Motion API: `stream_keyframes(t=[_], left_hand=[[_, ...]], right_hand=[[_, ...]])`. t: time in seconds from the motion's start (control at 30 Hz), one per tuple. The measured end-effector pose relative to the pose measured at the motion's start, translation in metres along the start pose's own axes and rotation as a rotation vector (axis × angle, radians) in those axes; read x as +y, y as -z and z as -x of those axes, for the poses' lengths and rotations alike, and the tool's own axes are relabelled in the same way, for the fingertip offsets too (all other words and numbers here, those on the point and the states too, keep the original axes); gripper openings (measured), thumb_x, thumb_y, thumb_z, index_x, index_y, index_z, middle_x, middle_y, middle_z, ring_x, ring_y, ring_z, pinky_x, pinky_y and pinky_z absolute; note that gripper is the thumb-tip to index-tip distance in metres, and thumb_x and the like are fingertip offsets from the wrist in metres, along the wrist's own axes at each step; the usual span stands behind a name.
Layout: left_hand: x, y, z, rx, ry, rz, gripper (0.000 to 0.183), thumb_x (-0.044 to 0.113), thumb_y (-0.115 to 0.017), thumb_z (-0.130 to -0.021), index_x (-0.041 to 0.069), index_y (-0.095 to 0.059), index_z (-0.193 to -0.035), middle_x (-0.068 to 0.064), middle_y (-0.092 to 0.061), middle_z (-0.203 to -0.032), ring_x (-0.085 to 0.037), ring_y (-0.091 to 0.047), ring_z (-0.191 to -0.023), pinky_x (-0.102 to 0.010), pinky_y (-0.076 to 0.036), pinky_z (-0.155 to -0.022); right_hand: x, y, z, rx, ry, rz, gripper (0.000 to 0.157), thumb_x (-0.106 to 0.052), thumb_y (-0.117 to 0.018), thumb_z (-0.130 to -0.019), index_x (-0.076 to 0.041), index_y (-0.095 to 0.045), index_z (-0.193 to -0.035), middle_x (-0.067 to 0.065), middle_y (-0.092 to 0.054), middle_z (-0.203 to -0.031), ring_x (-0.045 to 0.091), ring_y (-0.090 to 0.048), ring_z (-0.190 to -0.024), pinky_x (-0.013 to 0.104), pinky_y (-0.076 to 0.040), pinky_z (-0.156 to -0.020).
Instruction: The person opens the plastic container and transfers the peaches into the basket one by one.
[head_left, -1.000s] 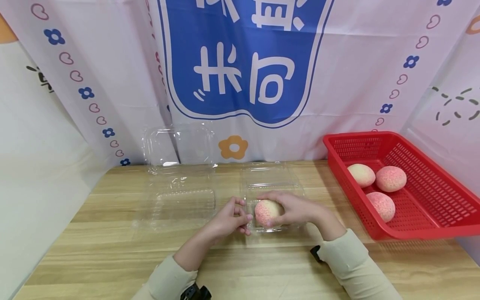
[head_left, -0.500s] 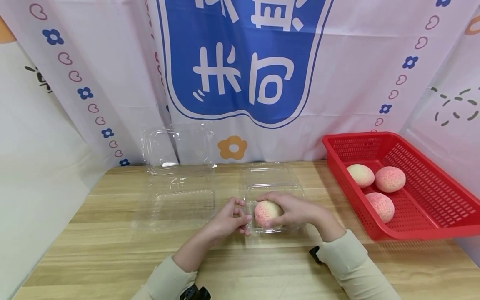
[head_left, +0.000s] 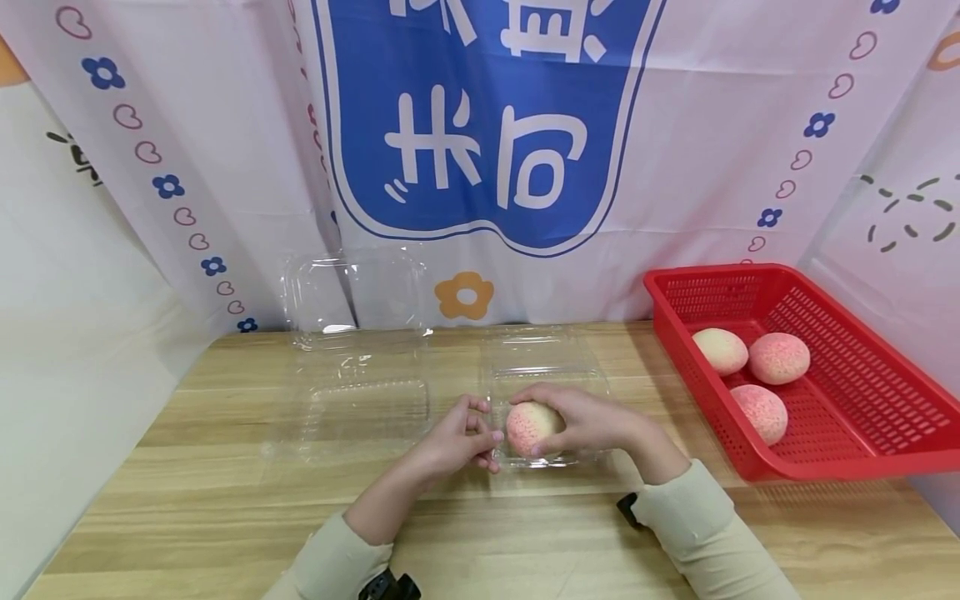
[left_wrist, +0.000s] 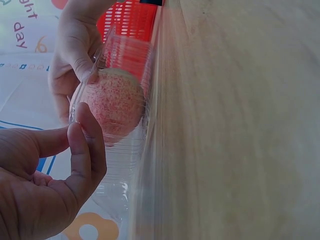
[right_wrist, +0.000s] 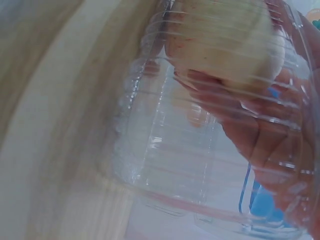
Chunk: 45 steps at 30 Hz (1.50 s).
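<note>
In the head view my right hand grips a round pink-and-cream peach, fingers over its far side and thumb on its near side. The peach sits within the base of a clear plastic clamshell box, whose lid lies folded back behind it. My left hand is at the box's left side. The left wrist view shows that hand pinching the box's rim between thumb and fingers. Through the ribbed clear wall, the right wrist view shows the peach and my right hand's fingers.
A larger clear clamshell box stands at the left, its lid raised against the printed cloth. The red basket at the right holds a cream peach and two pink ones. Everything rests on a wooden table.
</note>
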<state>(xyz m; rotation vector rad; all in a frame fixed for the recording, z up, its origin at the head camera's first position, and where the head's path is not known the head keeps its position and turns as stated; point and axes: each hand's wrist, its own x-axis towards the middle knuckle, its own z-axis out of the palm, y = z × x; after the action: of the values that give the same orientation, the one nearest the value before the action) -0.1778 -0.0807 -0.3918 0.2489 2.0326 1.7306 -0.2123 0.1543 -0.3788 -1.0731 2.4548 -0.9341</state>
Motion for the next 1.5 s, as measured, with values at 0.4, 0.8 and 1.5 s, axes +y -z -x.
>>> stream_keyframes(t=[0.4,0.8,1.5], left_hand=[[0.001,0.0,0.002,0.005,0.004,-0.001,0.046,0.0,-0.057,-0.098,-0.009,-0.03,-0.135,-0.004,-0.054,-0.08,-0.01,-0.064,-0.061,-0.023,-0.058,-0.064],[0.0,0.0,0.002,-0.011,0.0,-0.004,0.046,0.001,-0.057,-0.098,-0.009,-0.029,-0.134,-0.004,-0.055,-0.08,-0.01,-0.065,-0.061,-0.026,-0.06,-0.065],[0.0,0.001,0.001,-0.005,0.005,-0.002,0.044,0.0,-0.056,-0.098,-0.007,-0.03,-0.133,-0.008,-0.057,-0.082,-0.011,-0.064,-0.06,-0.024,-0.058,-0.064]], right_hand=[[-0.003,0.0,0.0,0.01,0.012,0.002,0.064,-0.024,-0.081,-0.083,-0.007,-0.053,-0.138,0.007,-0.059,-0.135,0.021,-0.06,-0.111,0.031,-0.053,-0.09],[-0.004,0.001,0.003,0.042,0.019,-0.012,0.066,-0.023,-0.082,-0.081,-0.007,-0.053,-0.138,0.008,-0.059,-0.135,0.022,-0.059,-0.112,0.033,-0.053,-0.091],[-0.019,0.035,0.029,0.146,0.013,0.019,0.067,-0.023,-0.083,-0.081,-0.01,-0.051,-0.139,0.01,-0.058,-0.131,0.021,-0.058,-0.104,0.026,-0.056,-0.077]])
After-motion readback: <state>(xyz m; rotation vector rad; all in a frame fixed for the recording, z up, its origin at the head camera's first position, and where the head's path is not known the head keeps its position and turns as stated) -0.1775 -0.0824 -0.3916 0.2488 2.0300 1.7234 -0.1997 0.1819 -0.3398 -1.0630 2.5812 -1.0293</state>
